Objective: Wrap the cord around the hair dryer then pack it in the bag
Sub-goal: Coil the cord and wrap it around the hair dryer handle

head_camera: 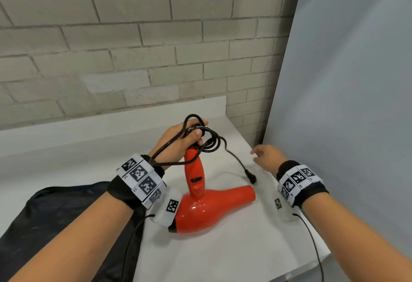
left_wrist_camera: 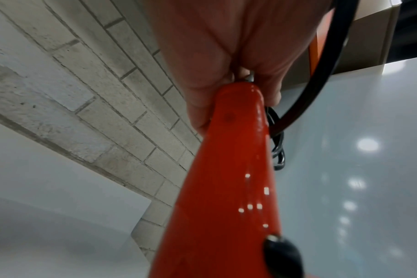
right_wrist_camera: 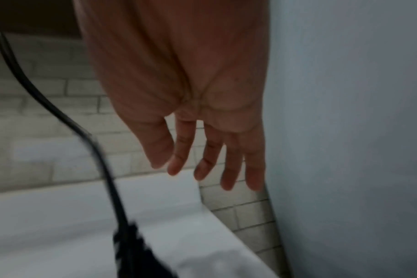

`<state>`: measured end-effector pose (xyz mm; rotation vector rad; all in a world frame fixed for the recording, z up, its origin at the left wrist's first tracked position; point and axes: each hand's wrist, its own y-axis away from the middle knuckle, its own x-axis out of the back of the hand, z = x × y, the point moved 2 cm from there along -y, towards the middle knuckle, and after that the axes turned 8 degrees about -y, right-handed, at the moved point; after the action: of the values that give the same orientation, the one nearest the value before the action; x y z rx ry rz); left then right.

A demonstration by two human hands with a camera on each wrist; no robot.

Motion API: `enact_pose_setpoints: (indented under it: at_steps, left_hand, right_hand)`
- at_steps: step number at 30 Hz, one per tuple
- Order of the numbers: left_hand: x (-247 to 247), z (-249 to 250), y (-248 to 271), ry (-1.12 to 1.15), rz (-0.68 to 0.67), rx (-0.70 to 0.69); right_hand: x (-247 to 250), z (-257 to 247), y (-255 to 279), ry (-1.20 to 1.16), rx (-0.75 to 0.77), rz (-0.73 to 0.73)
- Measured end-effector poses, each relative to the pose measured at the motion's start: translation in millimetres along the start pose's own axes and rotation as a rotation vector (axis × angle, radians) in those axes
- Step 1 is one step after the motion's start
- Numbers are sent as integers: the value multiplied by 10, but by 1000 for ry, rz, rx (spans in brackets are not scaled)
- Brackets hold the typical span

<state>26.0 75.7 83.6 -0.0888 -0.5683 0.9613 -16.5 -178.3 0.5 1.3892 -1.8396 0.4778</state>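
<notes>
Red hair dryer (head_camera: 207,210) rests mid-frame on the white tabletop (head_camera: 245,248), handle up, gripped with looped cord (head_camera: 209,141) by the left hand (head_camera: 180,141); right hand (head_camera: 266,155) hovers, fingers (right_wrist_camera: 229,169) spread; black bag (head_camera: 55,214) lower left.

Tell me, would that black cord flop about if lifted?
Probably. The cord sags in loose loops below the left hand, and its plug end dangles free, so it likely swings. The loops might slip off the glossy hair dryer.
</notes>
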Motion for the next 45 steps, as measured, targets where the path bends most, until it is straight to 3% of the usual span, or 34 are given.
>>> enact_pose_setpoints:
  at_steps: [4, 6, 8, 13, 16, 18, 21, 23, 26, 29, 33, 37, 41, 43, 45]
  left_hand:
    - [-52, 127, -16, -14, -21, -22]
    - [-67, 164, -29, -6, -34, -23]
    - [-67, 162, -41, 0, -33, -24]
    - [-24, 24, -33, 96, -15, 65]
    - [42, -18, -7, 133, 11, 85]
    - [79, -29, 6, 160, 16, 85]
    - [88, -19, -1, 146, 2, 45]
    - [69, -13, -19, 93, -16, 19]
    - [12, 2, -55, 72, -21, -4]
    - [-33, -6, -84, 91, -21, 1]
    - [7, -42, -129, 78, -16, 41]
    - [83, -46, -102, 100, -34, 41]
    - [93, -63, -87, 58, -42, 7]
    - [70, -58, -90, 65, -38, -3]
    - [57, -67, -101, 59, -18, -12]
  right_hand:
    - [-40, -756, 241, -296, 477, -179]
    - [-64, -1003, 308, -360, 596, -242]
    - [-78, -1091, 299, -363, 646, -214]
    - [1, -933, 146, -350, 498, 43]
    - [80, -682, -59, -343, 291, 150]
    - [98, -503, -210, -257, 119, 153]
    - [46, -408, -279, 141, -57, 6]
    - [-39, -477, -234, 253, 12, -68]
    - [-163, -772, -44, 54, 421, -195]
    - [-234, -1028, 99, -228, 589, -273]
    - [-118, -1111, 123, -367, 586, -37]
    - [103, -899, -67, -275, 332, 197]
    - [77, -665, -230, 109, -8, 59]
    - [15, -684, -136, 70, 53, -17]
    - [-12, -811, 20, -104, 229, -182]
